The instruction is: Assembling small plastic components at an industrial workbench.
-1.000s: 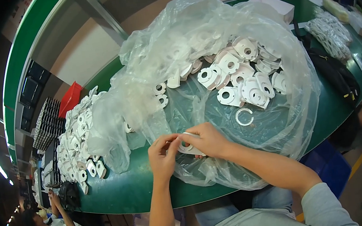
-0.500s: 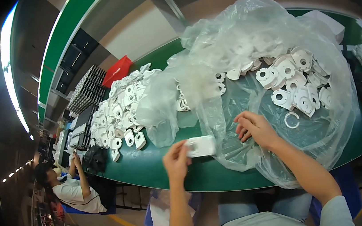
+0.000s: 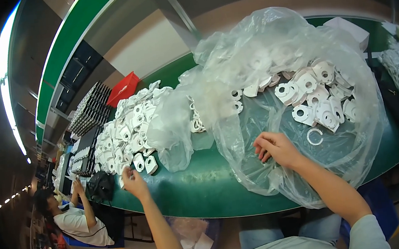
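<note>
My left hand (image 3: pixel 135 182) is at the front edge of a heap of white plastic parts (image 3: pixel 133 129) on the left. Its fingers are pinched at a white plastic part, mostly hidden by the hand and the pieces around it. My right hand (image 3: pixel 276 150) hovers over the near side of a large clear plastic bag (image 3: pixel 243 161), fingers loosely bent and apart, with nothing seen in them. Inside the spread bag lies a second pile of white parts with round holes (image 3: pixel 326 113). A white open ring (image 3: pixel 314 136) lies in front of that pile.
A red bin (image 3: pixel 123 89) and stacked dark trays (image 3: pixel 90 107) stand behind the left heap. The green table (image 3: pixel 195 194) curves along my front. A co-worker (image 3: pixel 80 224) sits at the far left beside a black bag (image 3: pixel 101 186). A lined bin (image 3: pixel 196 243) stands below the table edge.
My left hand has moved left with the white plastic part, from beside the bag to the heap's front edge. My right hand stays over the bag, its fingers slightly more bent.
</note>
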Demonstrator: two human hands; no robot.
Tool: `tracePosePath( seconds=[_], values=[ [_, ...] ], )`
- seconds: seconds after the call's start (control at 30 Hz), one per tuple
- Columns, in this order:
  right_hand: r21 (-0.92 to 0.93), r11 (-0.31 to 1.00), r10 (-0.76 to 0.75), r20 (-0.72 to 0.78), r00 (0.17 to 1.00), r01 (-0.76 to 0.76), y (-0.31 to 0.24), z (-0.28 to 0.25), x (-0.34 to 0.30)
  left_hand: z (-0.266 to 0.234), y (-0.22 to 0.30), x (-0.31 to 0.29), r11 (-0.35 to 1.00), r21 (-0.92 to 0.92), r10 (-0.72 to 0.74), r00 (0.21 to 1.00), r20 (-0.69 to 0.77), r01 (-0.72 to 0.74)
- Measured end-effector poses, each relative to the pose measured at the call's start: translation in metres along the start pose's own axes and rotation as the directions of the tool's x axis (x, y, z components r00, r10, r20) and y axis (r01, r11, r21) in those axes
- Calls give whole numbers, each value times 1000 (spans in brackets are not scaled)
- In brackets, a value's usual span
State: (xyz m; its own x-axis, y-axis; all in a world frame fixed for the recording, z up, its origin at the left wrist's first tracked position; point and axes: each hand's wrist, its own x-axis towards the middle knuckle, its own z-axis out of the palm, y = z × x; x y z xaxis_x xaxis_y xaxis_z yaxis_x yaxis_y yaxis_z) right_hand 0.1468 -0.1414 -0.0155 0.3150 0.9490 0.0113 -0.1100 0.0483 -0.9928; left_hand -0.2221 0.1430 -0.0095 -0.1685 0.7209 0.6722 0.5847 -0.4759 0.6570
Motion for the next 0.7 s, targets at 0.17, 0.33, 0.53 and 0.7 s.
tracePosePath(
  seconds=[0.17, 0.33, 0.53, 0.7],
  values=[
    [13, 1000, 18, -1, 1000, -18, 0, -5, 0, 84, 66, -30, 974, -157, -18, 745, 667, 165],
    [23, 999, 33, 27, 999, -33, 1, 1, 2, 141, 31, -19, 874, 277, 145, 758, 636, -399],
    [58, 997, 47, 83, 995, -52, -4, 12, 4, 184, -16, 21, 587, 393, 499, 698, 513, -708],
    [101, 992, 78, 38, 996, -81, -3, -4, 2, 213, 46, 14, 684, 143, 410, 539, 736, -715]
  ],
)
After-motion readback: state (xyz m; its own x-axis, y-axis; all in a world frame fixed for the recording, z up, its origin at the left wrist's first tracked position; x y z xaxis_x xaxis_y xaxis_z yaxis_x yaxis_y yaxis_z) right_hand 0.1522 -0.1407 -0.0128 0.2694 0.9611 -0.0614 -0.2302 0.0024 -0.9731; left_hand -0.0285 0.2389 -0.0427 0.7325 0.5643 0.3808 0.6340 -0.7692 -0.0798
